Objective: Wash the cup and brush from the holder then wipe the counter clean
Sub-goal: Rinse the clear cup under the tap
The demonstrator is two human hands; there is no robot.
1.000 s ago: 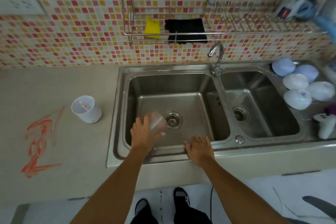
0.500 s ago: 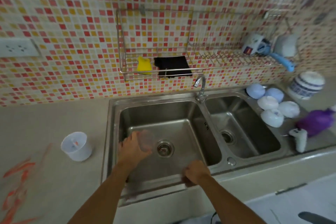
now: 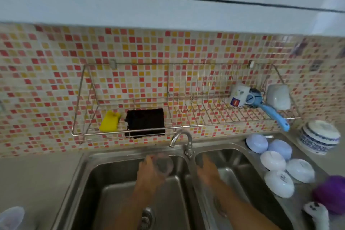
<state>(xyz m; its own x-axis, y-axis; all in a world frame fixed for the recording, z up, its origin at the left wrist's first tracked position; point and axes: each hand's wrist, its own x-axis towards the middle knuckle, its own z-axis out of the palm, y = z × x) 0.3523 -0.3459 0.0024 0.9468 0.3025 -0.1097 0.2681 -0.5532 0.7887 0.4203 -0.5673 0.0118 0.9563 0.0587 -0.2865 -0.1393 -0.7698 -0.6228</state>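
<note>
My left hand [image 3: 149, 172] grips a clear plastic cup [image 3: 165, 164] over the left sink basin [image 3: 104, 188], just below and left of the tap spout [image 3: 174, 140]. My right hand [image 3: 207, 169] is stretched forward beside the tap base [image 3: 188, 150], blurred, fingers extended and holding nothing. The white holder [image 3: 11, 217] shows only as a corner at the bottom left on the counter; the brush in it is out of view.
A wall rack [image 3: 186, 125] carries a yellow sponge [image 3: 110, 121], a black cloth [image 3: 145, 122], a mug [image 3: 239, 96] and a blue brush [image 3: 274, 114]. Several upturned bowls [image 3: 274, 160] lie right of the right basin [image 3: 237, 173]. A patterned jar [image 3: 319, 136] and purple bottle [image 3: 332, 193] stand beyond.
The view tilted up toward the wall. My left hand lifted the cup from near the drain up under the tap. My right hand left the sink's front edge and reached toward the tap base.
</note>
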